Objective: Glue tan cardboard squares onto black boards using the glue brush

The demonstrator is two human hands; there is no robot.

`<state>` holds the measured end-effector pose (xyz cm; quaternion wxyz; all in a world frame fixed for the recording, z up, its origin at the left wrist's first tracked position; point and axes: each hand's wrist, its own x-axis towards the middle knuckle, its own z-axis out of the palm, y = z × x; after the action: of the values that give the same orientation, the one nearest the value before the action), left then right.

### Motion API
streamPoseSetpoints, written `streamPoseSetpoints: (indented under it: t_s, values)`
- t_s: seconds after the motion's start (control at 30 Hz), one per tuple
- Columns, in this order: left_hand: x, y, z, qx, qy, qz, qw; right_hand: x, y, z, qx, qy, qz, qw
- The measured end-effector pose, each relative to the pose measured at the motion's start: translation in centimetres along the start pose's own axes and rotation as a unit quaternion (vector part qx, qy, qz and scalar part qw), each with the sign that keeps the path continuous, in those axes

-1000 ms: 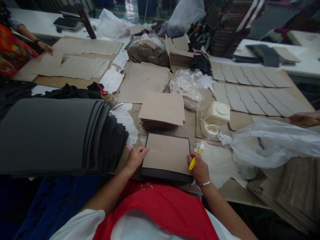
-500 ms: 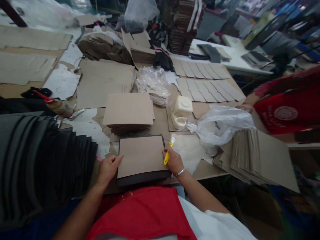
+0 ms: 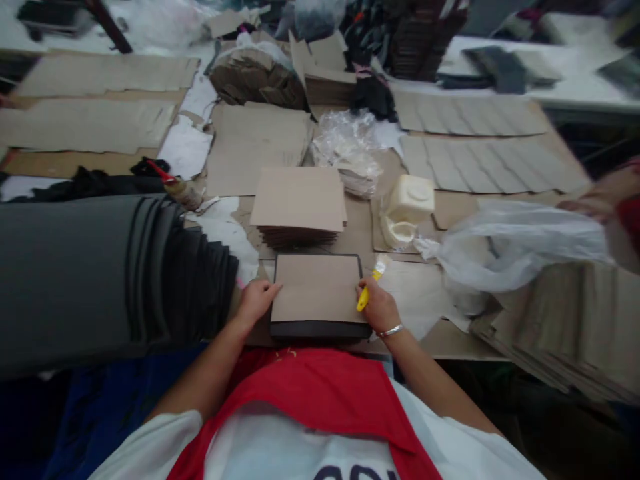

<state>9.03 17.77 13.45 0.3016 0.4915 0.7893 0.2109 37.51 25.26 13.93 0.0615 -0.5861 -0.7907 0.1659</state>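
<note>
A rectangular brown cardboard sheet [image 3: 318,287] lies on a dark grey fabric panel [image 3: 320,330], whose margin shows most along the near side. My left hand [image 3: 257,300] is closed at the sheet's left edge, thumb and fingers pinching it. In my right hand [image 3: 379,308] is a paintbrush [image 3: 367,293] with a yellow handle, its pale bristles pointing away from me. The fingers of that hand also touch the sheet's right edge. Just beyond stands a stack of similar cardboard sheets [image 3: 299,199].
Folded dark grey fabric pieces [image 3: 65,273] are piled at left. A cut-open cream plastic jug [image 3: 411,203] stands right of centre, near a clear plastic bag [image 3: 520,243]. More cardboard [image 3: 565,320] is stacked at the right, where another person's hand [image 3: 590,203] shows.
The camera view has swung left, so everything sits further right in the picture. The cardboard sheet lies straighter over the dark panel. Both hands stay at its edges.
</note>
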Motion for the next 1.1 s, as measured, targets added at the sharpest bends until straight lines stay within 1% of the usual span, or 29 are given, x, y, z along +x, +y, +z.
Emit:
streamPoseSetpoints:
  t_s: [0.13, 0.27, 0.33, 0.37, 0.43, 0.47, 0.5, 0.53, 0.57, 0.63, 0.7, 0.73, 0.77, 0.8, 0.87, 0.9, 0.93, 1.0, 1.03, 1.1]
  values:
    - [0.8, 0.1, -1.1, 0.032, -0.051, -0.002, 0.998, 0.4, -0.3, -0.2, -0.025, -0.016, -0.002, 1.000]
    - [1.2, 0.1, -1.9, 0.101, -0.066, 0.011, 0.993, 0.3, -1.3, -0.8, -0.061, -0.043, -0.007, 0.997]
    - [1.1, 0.5, -2.3, 0.142, -0.074, 0.018, 0.987, 0.2, -1.9, -1.1, -0.097, -0.052, -0.002, 0.994]
    - [1.0, 0.7, -2.5, 0.164, -0.069, 0.018, 0.984, 0.1, -2.1, -1.3, -0.119, -0.050, 0.002, 0.992]
    - [0.5, 1.5, -2.6, 0.211, -0.030, 0.033, 0.976, 0.2, -2.3, -1.8, -0.161, -0.031, 0.012, 0.986]
    - [0.2, 2.0, -2.5, 0.231, -0.003, 0.058, 0.971, 0.3, -2.3, -2.1, -0.175, -0.017, 0.014, 0.984]
    - [-0.2, 2.4, -2.3, 0.245, 0.018, 0.097, 0.964, 0.4, -2.2, -2.6, -0.181, 0.000, 0.012, 0.983]
    - [-0.5, 2.9, -1.9, 0.254, 0.026, 0.149, 0.955, 0.5, -2.1, -3.2, -0.177, 0.018, 0.005, 0.984]
    - [-0.9, 3.2, -1.5, 0.258, 0.019, 0.203, 0.944, 0.6, -1.9, -3.9, -0.162, 0.037, -0.002, 0.986]
    - [-1.4, 3.7, -0.3, 0.262, -0.016, 0.285, 0.922, 0.9, -1.9, -5.3, -0.091, 0.080, -0.015, 0.993]
    - [-1.7, 3.8, 0.8, 0.263, -0.032, 0.316, 0.911, 1.2, -2.7, -6.4, 0.045, 0.108, -0.020, 0.993]
    - [-1.7, 3.8, 1.3, 0.261, -0.027, 0.318, 0.911, 1.6, -3.5, -6.6, 0.135, 0.107, -0.017, 0.985]
    - [-1.8, 3.7, 1.7, 0.256, -0.017, 0.317, 0.913, 2.0, -4.5, -6.6, 0.228, 0.094, -0.011, 0.969]
    - [-1.9, 3.6, 2.0, 0.250, -0.009, 0.318, 0.914, 2.5, -5.8, -6.3, 0.316, 0.068, -0.004, 0.946]
    - [-2.0, 3.4, 2.3, 0.242, 0.005, 0.320, 0.916, 3.9, -8.7, -4.8, 0.446, 0.001, 0.017, 0.895]
    - [-2.1, 3.4, 2.4, 0.242, 0.011, 0.320, 0.916, 4.6, -10.1, -3.8, 0.481, -0.036, 0.024, 0.876]
    - [-2.3, 3.3, 2.4, 0.244, 0.016, 0.318, 0.916, 5.3, -11.2, -2.7, 0.500, -0.062, 0.033, 0.863]
    - [-2.5, 3.3, 2.5, 0.251, 0.020, 0.316, 0.915, 6.5, -12.3, -0.9, 0.510, -0.088, 0.055, 0.854]
    - [-2.6, 3.2, 2.5, 0.255, 0.021, 0.315, 0.914, 6.8, -12.1, -0.3, 0.507, -0.090, 0.066, 0.855]
    - [-2.7, 3.2, 2.5, 0.259, 0.023, 0.316, 0.912, 7.1, -10.3, 0.0, 0.498, -0.085, 0.085, 0.859]
